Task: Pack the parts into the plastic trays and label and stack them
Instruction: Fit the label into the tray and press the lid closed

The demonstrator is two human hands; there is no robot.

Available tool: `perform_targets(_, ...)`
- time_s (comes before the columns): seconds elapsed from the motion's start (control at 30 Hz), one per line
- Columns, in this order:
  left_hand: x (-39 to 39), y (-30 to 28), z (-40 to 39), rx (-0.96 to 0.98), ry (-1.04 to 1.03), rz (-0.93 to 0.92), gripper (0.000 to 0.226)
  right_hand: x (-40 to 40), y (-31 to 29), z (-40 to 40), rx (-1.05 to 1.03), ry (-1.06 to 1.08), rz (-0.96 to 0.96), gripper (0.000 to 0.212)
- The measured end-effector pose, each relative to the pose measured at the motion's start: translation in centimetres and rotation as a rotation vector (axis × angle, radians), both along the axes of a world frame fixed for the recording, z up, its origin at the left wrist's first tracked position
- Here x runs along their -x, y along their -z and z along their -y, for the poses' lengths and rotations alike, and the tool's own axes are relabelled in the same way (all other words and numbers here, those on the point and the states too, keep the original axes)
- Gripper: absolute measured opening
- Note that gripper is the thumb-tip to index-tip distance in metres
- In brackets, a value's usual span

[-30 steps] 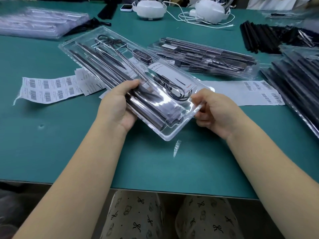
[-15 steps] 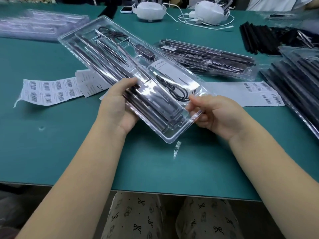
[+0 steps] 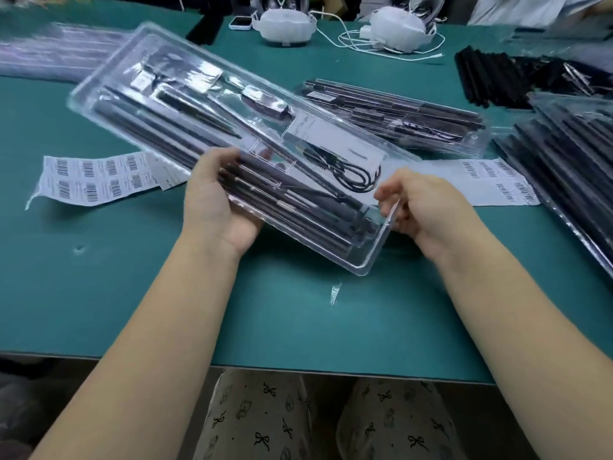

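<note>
A long clear plastic tray point(image 3: 109, 78) packed with dark rods, a coiled black cable and a white card is held up off the green table, its far end raised and pointing up-left. My left hand point(image 3: 215, 204) grips the tray's left long edge from below, thumb over the rim. My right hand point(image 3: 421, 207) pinches the near right corner of the tray. A second packed tray point(image 3: 398, 117) lies flat behind it. Barcode label sheets lie at the left point(image 3: 93, 177) and at the right point(image 3: 497, 180).
A stack of packed trays point(image 3: 570, 167) fills the right edge, with loose black rods point(image 3: 497, 78) behind it. More trays point(image 3: 43, 58) lie at the far left. Two white devices with cables point(image 3: 398, 24) and a phone point(image 3: 240, 23) sit at the back. A plastic scrap point(image 3: 335, 292) lies near me.
The tray has been lifted off the table and tilted, its far end rising and swinging left. Both hands kept their hold and moved with it.
</note>
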State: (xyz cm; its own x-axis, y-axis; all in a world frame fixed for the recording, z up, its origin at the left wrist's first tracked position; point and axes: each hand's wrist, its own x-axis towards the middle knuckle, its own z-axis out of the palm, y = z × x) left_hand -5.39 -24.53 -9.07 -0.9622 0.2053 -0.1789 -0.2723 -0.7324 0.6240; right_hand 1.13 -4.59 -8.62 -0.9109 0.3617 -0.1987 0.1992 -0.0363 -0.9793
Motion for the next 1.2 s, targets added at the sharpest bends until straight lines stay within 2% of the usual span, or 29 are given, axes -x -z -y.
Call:
perform_targets(0.13, 0.4, 0.2, 0.3, -0.041, -0.062, 0.094, 0.014, 0.1, -0.1, -0.5, 0.005, -0.032, -0.022, 0.030)
perform_targets(0.2, 0.4, 0.3, 0.2, 0.026, -0.116, 0.156, 0.013, -0.1, 0.0, -0.5, -0.018, -0.073, -0.013, 0.032)
perform_targets(0.33, 0.5, 0.3, 0.2, 0.101, -0.145, 0.091, 0.010, -0.4, -0.7, -1.3, 0.143, -0.177, 0.056, 0.023)
perform_targets(0.4, 0.4, 0.4, 0.6, 0.183, -0.137, 0.051, 0.005, -0.5, -1.0, -1.9, 0.192, -0.186, 0.062, 0.026)
perform_targets(0.53, -0.2, 0.4, 0.4, 0.321, -0.006, 0.007, 0.008, -1.1, -0.8, -1.6, 0.018, -0.297, 0.036, 0.019)
perform_targets(0.6, -0.5, 0.4, -0.1, 0.381, 0.068, 0.002, 0.015, -1.5, -0.5, -1.3, -0.080, -0.393, 0.067, 0.038)
perform_targets(0.63, -0.7, 0.5, -0.2, 0.401, 0.091, 0.000, 0.017, -1.5, -0.4, -1.3, -0.153, -0.423, 0.071, 0.039)
perform_targets(0.7, -0.9, 0.5, -0.4, 0.421, 0.108, -0.003, 0.018, -1.4, -0.3, -1.2, -0.223, -0.448, 0.062, 0.026)
perform_targets(0.77, -0.9, 0.4, -0.5, 0.424, 0.108, 0.005, 0.016, -1.3, 0.0, -1.0, -0.195, -0.482, 0.069, 0.025)
perform_targets(0.83, -0.9, 0.3, -0.5, 0.419, 0.107, 0.016, 0.011, -1.1, 0.4, -0.9, -0.188, -0.503, 0.078, 0.048)
perform_targets(0.9, -1.0, 0.3, -0.6, 0.433, 0.104, 0.017, 0.010, -1.0, 0.6, -0.9, -0.204, -0.499, 0.078, 0.054)
perform_targets(1.0, -1.3, 0.3, -0.8, 0.472, 0.075, -0.001, 0.008, -1.1, 0.4, -1.1, -0.212, -0.485, 0.088, 0.043)
perform_targets(1.03, -1.4, 0.3, -0.8, 0.485, 0.056, -0.014, 0.013, -1.1, 0.3, -1.3, -0.233, -0.481, 0.102, 0.043)
perform_targets(1.2, -0.2, -0.4, 0.7, 0.369, -0.198, 0.031, 0.013, -1.5, -1.7, -3.3, -0.481, -0.573, 0.280, 0.056)
